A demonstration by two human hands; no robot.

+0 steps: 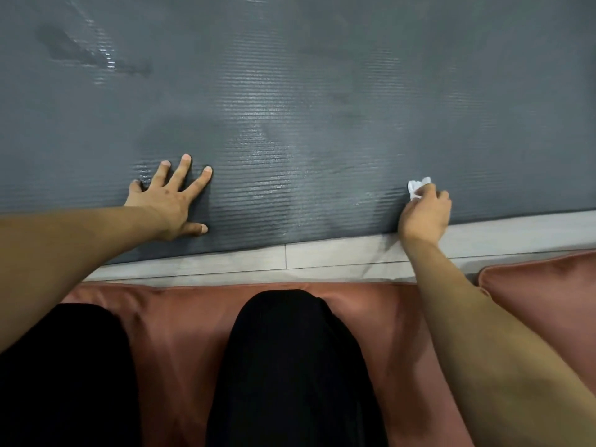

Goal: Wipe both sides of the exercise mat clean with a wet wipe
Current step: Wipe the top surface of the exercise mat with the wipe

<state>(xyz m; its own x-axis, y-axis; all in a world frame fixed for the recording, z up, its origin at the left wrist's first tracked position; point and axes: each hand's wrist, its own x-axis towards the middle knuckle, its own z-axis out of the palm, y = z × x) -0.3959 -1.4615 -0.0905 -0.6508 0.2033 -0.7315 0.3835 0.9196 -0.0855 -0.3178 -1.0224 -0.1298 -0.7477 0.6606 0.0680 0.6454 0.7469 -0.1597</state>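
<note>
Head view: L hand (167, 201) lies flat on the grey ribbed exercise mat (306, 108), palm down, fingers straight and splayed, thumb out toward the near edge; it grasps nothing, just presses on the mat. L forearm runs in from the lower left, low over the mat's near edge.

R hand (425, 211) sits near the mat's near edge, fingers curled round a crumpled white wet wipe (417, 188). The wipe sticks out past the knuckles on the far side and touches the mat. R wrist crosses the mat edge; R forearm comes up from the lower right, over the floor strip.

Mat fills the whole upper part of the frame, spread flat, running out of view at left, right and top. Shiny wet-looking streaks show betw. the two hands and further up centre; a darker smudge w/ glare sits at upper left. Hands are well apart, w/ open mat betw. them and beyond them.

Near edge of the mat slants up toward the right. Just below it, a narrow band of pale wood-look floor (322, 256). Next, a pink cushion (180, 317) under the person's knees in black trousers (290, 366); a second pink cushion (548, 285) beside it at right, a thin gap betw. them.
</note>
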